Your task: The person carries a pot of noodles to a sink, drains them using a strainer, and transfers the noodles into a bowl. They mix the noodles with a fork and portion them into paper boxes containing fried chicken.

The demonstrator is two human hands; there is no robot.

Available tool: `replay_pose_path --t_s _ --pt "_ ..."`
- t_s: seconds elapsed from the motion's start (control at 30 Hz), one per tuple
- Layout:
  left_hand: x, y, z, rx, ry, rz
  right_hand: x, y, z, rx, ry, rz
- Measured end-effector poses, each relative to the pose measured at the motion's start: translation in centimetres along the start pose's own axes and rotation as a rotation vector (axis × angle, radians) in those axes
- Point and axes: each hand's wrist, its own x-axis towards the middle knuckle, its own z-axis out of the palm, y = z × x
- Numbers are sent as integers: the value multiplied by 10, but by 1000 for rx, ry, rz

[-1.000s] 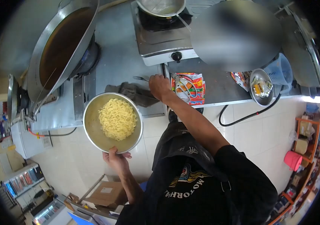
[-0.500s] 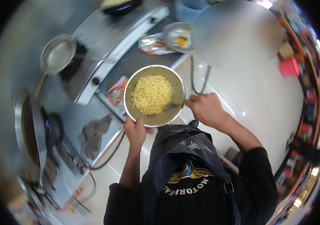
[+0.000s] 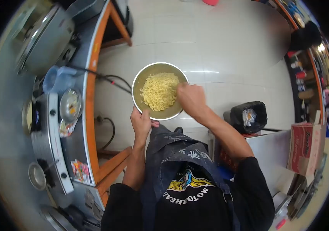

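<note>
My left hand (image 3: 141, 124) grips a round metal bowl (image 3: 138, 104) at its near left edge, thumb over the rim and fingers below. Inside lies a mound of pale yellow cooked noodles (image 3: 159, 91), off the bowl's walls on most sides. Over the right rim, my right hand (image 3: 192, 98) is closed in a fist, its knuckles above the noodles' right edge. It holds a slim metal utensil whose lower end is hidden behind the fist now. The bowl is held above the tiled floor, in front of my apron (image 3: 172, 148).
To the left runs a counter with an orange wooden edge (image 3: 92, 77), a gas stove (image 3: 52, 111), a metal bowl with egg bits (image 3: 71, 106), a blue jug (image 3: 58, 79) and a torn packet (image 3: 80, 170). At right stand a black-lined bin (image 3: 253, 111) and a cardboard box (image 3: 305, 148).
My view and body have turned right, away from the stove; the bowl is over the floor now. My right hand has moved from outside the rim to over the bowl, hiding the utensil.
</note>
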Motion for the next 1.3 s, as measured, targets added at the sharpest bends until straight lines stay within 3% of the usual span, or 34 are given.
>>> replay_pose_path --t_s 0.13,0.17,0.23,0.27,0.3,0.37,0.43,0.5,0.53,0.63,0.67,0.8,0.9,1.07,1.17,1.2,1.23,1.3 --pt "44 2 54 112 -131 -25 -1 64 1 138 -114 -106" --pt "56 6 69 122 -153 -31 7 86 0 139 -113 -81" --pt "77 16 101 211 -263 -45 31 132 0 40 -154 174" --pt "90 17 122 239 -295 -69 44 147 13 6 34 149" --pt "106 18 142 240 -308 -70 52 160 21 1 34 162" --pt "146 28 178 306 -367 -16 73 183 26 68 -77 -38" --pt "180 46 212 340 -425 -7 100 237 12 107 -145 -18" --pt "209 61 257 345 -471 3 126 282 -1 -16 -104 281" --pt "224 68 283 366 -518 -6 139 296 7 -12 -21 279" --pt "265 73 348 396 -632 -31 156 341 -2 11 -94 184" --pt "280 75 370 375 -659 -33 159 369 -14 -29 -200 349" --pt "305 73 461 379 -718 -28 180 453 -27 -45 -146 543" --pt "330 68 547 420 -788 -34 182 521 -35 -105 -38 251" --pt "343 44 681 242 -689 -18 168 636 -119 -230 -83 666" --pt "336 46 757 133 -710 9 180 706 -67 -150 -117 884" --pt "336 45 781 151 -703 -2 186 732 -57 -99 7 973" --pt "339 47 802 157 -702 -12 188 750 -47 -93 -4 976" --pt "346 57 850 278 -822 -44 195 790 -49 13 193 988"
